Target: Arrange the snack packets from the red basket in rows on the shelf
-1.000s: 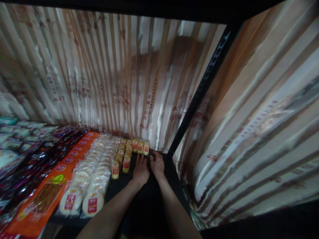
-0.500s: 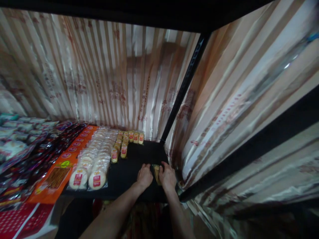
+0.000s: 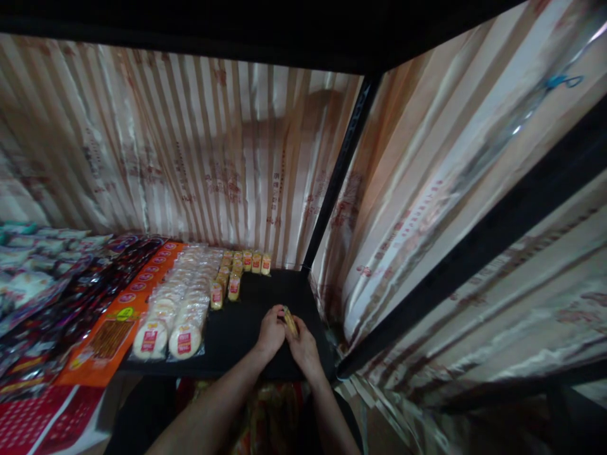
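Over the right part of the black shelf (image 3: 232,338), a small yellow wrapped snack (image 3: 290,321) is held tilted between both hands. My right hand (image 3: 304,347) grips it from the right side, fingers closed around its lower part. At its upper left end, my left hand (image 3: 271,333) has its fingers curled against the wrapper. Ahead and to the left stand similar small yellow wrapped snacks (image 3: 234,287) with red labels, in short rows reaching the back of the shelf.
Two rows of clear-wrapped round white crackers (image 3: 184,341) lie left of the yellow snacks. Beyond them are an orange snack packet (image 3: 111,335) and dark shiny packets (image 3: 71,316). A black post (image 3: 339,174) rises at the back right corner, with draped printed sheeting (image 3: 246,164) behind.
The yellow snack has been lifted and brought left in my right hand. My left hand, apart from it before, now touches it. The view has shifted slightly.
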`<state>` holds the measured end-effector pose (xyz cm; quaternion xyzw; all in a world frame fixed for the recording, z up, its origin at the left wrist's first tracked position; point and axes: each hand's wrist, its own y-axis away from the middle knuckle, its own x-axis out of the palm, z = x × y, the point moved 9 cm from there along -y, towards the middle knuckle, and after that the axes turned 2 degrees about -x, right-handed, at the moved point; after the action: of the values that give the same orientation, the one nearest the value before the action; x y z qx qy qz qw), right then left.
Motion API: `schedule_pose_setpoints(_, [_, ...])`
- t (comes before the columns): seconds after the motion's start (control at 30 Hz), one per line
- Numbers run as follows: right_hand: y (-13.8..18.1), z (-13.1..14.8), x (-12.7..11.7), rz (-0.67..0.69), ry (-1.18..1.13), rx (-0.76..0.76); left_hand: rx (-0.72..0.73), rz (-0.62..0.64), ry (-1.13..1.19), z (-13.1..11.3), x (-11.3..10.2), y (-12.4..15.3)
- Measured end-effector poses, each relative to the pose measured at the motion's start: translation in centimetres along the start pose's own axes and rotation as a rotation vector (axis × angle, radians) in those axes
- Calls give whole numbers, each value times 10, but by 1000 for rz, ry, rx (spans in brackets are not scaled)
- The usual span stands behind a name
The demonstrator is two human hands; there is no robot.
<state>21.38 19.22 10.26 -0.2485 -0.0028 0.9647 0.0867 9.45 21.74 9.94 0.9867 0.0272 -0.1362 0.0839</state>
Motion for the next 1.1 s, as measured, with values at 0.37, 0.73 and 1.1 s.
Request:
schedule_pose_setpoints(0.37, [-27, -15, 18, -117, -635, 167, -50, -45, 305, 9, -13, -18])
schedule_pose_setpoints(0.73, [-78, -5, 24, -84, -13, -41, 117, 4, 89, 2, -12, -48])
schedule_pose_setpoints(1.1, [-158, 7, 29, -189, 207, -79, 378, -231, -767, -34, -27, -93])
